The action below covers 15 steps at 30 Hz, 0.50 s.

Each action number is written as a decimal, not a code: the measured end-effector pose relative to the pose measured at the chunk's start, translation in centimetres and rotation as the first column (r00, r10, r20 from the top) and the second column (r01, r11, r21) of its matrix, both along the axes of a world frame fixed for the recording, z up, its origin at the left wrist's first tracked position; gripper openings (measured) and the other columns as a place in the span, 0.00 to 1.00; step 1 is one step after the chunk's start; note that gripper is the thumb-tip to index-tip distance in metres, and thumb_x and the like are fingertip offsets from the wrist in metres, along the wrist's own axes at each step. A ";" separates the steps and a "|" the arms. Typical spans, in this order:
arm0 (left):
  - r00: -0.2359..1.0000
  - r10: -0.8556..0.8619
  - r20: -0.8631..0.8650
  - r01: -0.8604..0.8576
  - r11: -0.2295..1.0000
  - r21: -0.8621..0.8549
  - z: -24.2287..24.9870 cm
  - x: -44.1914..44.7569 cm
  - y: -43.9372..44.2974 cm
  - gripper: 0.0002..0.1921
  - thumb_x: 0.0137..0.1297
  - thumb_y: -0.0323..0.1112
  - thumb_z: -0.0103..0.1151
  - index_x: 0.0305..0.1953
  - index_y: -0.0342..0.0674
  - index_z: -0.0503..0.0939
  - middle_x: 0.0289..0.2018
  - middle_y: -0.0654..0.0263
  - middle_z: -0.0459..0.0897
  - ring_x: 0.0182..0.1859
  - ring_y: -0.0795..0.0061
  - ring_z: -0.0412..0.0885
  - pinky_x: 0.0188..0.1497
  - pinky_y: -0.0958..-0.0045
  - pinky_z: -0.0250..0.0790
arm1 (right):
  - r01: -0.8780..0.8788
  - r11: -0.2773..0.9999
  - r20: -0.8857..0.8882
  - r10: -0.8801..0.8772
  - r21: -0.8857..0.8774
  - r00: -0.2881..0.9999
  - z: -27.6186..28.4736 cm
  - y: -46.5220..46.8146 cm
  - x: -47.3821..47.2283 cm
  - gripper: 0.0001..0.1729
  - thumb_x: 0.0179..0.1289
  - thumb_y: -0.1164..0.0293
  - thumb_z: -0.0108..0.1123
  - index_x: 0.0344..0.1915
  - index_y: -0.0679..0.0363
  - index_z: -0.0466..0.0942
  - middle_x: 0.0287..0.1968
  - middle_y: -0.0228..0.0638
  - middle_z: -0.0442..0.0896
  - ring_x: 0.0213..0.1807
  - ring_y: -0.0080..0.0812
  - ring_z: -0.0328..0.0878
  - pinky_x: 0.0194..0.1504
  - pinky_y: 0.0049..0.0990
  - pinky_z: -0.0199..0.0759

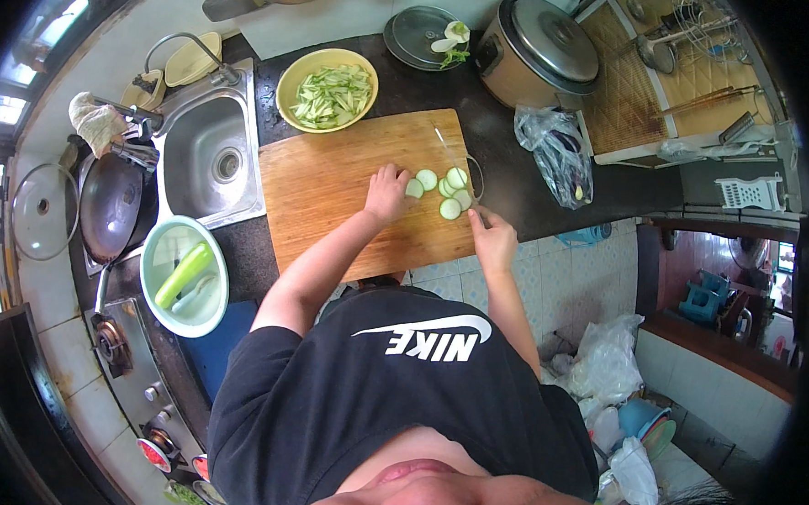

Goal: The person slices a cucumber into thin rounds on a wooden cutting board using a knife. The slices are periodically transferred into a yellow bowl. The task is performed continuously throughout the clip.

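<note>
On a wooden cutting board [339, 180] lie several round slices of pale green squash [451, 209], mostly grouped by its right edge. My left hand [388, 191] rests palm down on the board, its fingertips against one slice [414, 188]. At the board's right edge, my right hand [494, 240] is closed around what appears to be the handle of a kitchen knife [441, 136]. The thin shiny blade points away from me, partly hidden by slices. Behind the board, a yellow bowl [284, 88] holds many cut green strips.
Left are a steel sink [197, 145], a wok [110, 203] and a pale basin [221, 298] with a whole green squash [184, 275]. Dark plates [409, 37] with trimmings, a rice cooker [538, 54] and a plastic bag [554, 154] stand at the back and right.
</note>
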<state>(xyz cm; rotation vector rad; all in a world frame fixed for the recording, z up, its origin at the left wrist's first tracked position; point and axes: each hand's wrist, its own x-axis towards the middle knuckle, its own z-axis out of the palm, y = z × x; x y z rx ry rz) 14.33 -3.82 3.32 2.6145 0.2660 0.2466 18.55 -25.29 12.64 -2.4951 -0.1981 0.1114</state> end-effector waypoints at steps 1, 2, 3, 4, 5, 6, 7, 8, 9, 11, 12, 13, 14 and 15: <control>0.999 0.045 -0.023 -0.046 0.998 -0.047 -0.3 -0.1 -0.8 0.18 0.53 0.39 0.64 0.44 0.41 0.75 0.43 0.58 0.78 0.49 0.54 0.73 0.53 0.58 0.64 | -0.012 1.000 0.013 0.012 -0.007 1.000 -0.2 -0.2 -0.2 0.16 0.55 0.52 0.65 0.37 0.49 0.85 0.29 0.42 0.84 0.32 0.45 0.83 0.34 0.38 0.75; 0.996 0.069 -0.051 -0.075 0.991 -0.108 -0.6 -0.1 -1.2 0.18 0.52 0.38 0.64 0.44 0.41 0.75 0.41 0.57 0.79 0.48 0.53 0.74 0.51 0.58 0.65 | -0.028 1.000 0.040 0.028 -0.015 0.999 -0.3 -0.5 -0.3 0.16 0.55 0.51 0.65 0.37 0.49 0.85 0.29 0.42 0.84 0.32 0.46 0.83 0.34 0.38 0.75; 0.994 0.098 -0.054 -0.106 0.981 -0.161 -0.7 0.0 -1.3 0.19 0.52 0.37 0.65 0.45 0.41 0.74 0.40 0.56 0.79 0.47 0.53 0.75 0.50 0.58 0.66 | -0.028 1.000 0.022 0.028 -0.016 0.999 -0.5 -0.7 -0.5 0.17 0.55 0.51 0.64 0.37 0.49 0.85 0.28 0.43 0.84 0.32 0.47 0.82 0.34 0.39 0.75; 0.989 0.127 -0.078 -0.141 0.966 -0.217 -0.8 0.1 -1.4 0.20 0.51 0.37 0.66 0.45 0.41 0.74 0.38 0.55 0.80 0.46 0.53 0.76 0.48 0.58 0.67 | -0.032 0.999 0.021 0.033 -0.015 0.999 -0.6 -0.8 -0.6 0.17 0.55 0.51 0.64 0.36 0.49 0.85 0.28 0.44 0.84 0.32 0.47 0.82 0.34 0.40 0.75; 0.988 0.129 -0.083 -0.147 0.953 -0.264 -0.8 0.0 -1.3 0.19 0.51 0.37 0.66 0.44 0.41 0.74 0.38 0.54 0.81 0.45 0.52 0.77 0.47 0.57 0.68 | -0.041 0.999 0.030 0.041 -0.009 0.999 -0.8 -0.8 -0.7 0.17 0.55 0.50 0.64 0.36 0.49 0.85 0.28 0.44 0.83 0.32 0.48 0.82 0.33 0.41 0.75; 0.985 0.129 -0.110 -0.158 0.936 -0.314 -0.8 -0.4 -1.1 0.19 0.51 0.38 0.66 0.44 0.40 0.74 0.37 0.53 0.81 0.44 0.51 0.78 0.45 0.56 0.69 | -0.048 0.999 0.004 0.048 -0.016 0.999 -0.9 -0.8 -0.8 0.17 0.56 0.50 0.63 0.35 0.50 0.85 0.28 0.45 0.83 0.32 0.49 0.82 0.33 0.41 0.75; 0.981 0.127 -0.145 -0.172 0.914 -0.367 -0.7 -0.9 -0.9 0.19 0.51 0.38 0.66 0.43 0.40 0.75 0.37 0.52 0.82 0.43 0.50 0.79 0.44 0.56 0.70 | -0.060 0.998 -0.012 0.060 -0.019 0.998 -1.0 -0.7 -0.9 0.18 0.56 0.50 0.63 0.34 0.51 0.85 0.27 0.45 0.83 0.31 0.49 0.81 0.33 0.41 0.75; 0.975 0.136 -0.176 -0.194 0.906 -0.375 -0.6 -1.6 -0.6 0.18 0.51 0.38 0.66 0.42 0.40 0.75 0.36 0.52 0.82 0.42 0.50 0.79 0.43 0.56 0.70 | -0.072 0.997 -0.027 0.071 -0.014 0.997 -1.1 -0.6 -0.9 0.19 0.57 0.49 0.62 0.33 0.52 0.84 0.27 0.46 0.83 0.31 0.50 0.81 0.33 0.42 0.74; 0.966 0.143 -0.218 -0.220 0.896 -0.386 -0.5 -2.7 -0.3 0.18 0.51 0.38 0.66 0.41 0.40 0.75 0.35 0.51 0.82 0.41 0.50 0.80 0.43 0.55 0.71 | -0.113 0.993 -0.079 0.110 -0.045 0.991 -1.2 -0.5 -1.0 0.20 0.57 0.49 0.61 0.33 0.53 0.84 0.27 0.46 0.83 0.32 0.50 0.81 0.33 0.42 0.74; 0.949 0.171 -0.265 -0.269 0.879 -0.395 -0.2 -5.2 0.4 0.17 0.51 0.39 0.66 0.40 0.39 0.76 0.34 0.51 0.83 0.40 0.50 0.80 0.42 0.55 0.71 | -0.207 0.974 -0.168 0.190 -0.091 0.967 -1.3 0.1 -1.0 0.21 0.58 0.48 0.60 0.33 0.55 0.83 0.28 0.47 0.83 0.33 0.51 0.81 0.34 0.42 0.74; 0.942 0.191 -0.275 -0.292 0.872 -0.394 0.0 -6.8 0.7 0.17 0.51 0.39 0.67 0.40 0.39 0.76 0.34 0.51 0.83 0.40 0.50 0.80 0.41 0.55 0.71 | -0.224 0.974 -0.210 0.210 -0.043 0.955 -1.5 0.5 -1.4 0.22 0.58 0.48 0.59 0.33 0.56 0.83 0.28 0.47 0.83 0.33 0.51 0.81 0.35 0.42 0.74; 0.935 0.210 -0.285 -0.315 0.863 -0.394 0.2 -8.2 0.9 0.17 0.51 0.39 0.67 0.39 0.39 0.76 0.33 0.51 0.83 0.40 0.50 0.81 0.41 0.55 0.72 | -0.247 0.969 -0.238 0.240 0.001 0.941 -1.8 1.1 -1.8 0.23 0.59 0.48 0.58 0.34 0.57 0.83 0.29 0.47 0.83 0.34 0.51 0.81 0.36 0.42 0.74; 0.912 0.200 -0.359 -0.334 0.869 -0.365 0.3 -9.3 1.2 0.17 0.51 0.38 0.66 0.41 0.40 0.76 0.34 0.51 0.83 0.41 0.51 0.81 0.42 0.56 0.71 | -0.260 0.965 -0.276 0.259 0.033 0.926 -1.9 1.6 -2.3 0.24 0.60 0.47 0.57 0.34 0.58 0.83 0.30 0.48 0.83 0.34 0.51 0.81 0.37 0.43 0.74; 0.915 0.219 -0.338 -0.328 0.892 -0.311 0.3 -10.2 1.3 0.17 0.51 0.38 0.66 0.41 0.40 0.76 0.36 0.52 0.82 0.41 0.52 0.80 0.42 0.56 0.71 | -0.336 0.942 -0.295 0.325 0.016 0.898 -2.1 2.1 -2.7 0.24 0.60 0.48 0.57 0.34 0.58 0.83 0.30 0.48 0.83 0.35 0.51 0.81 0.37 0.43 0.74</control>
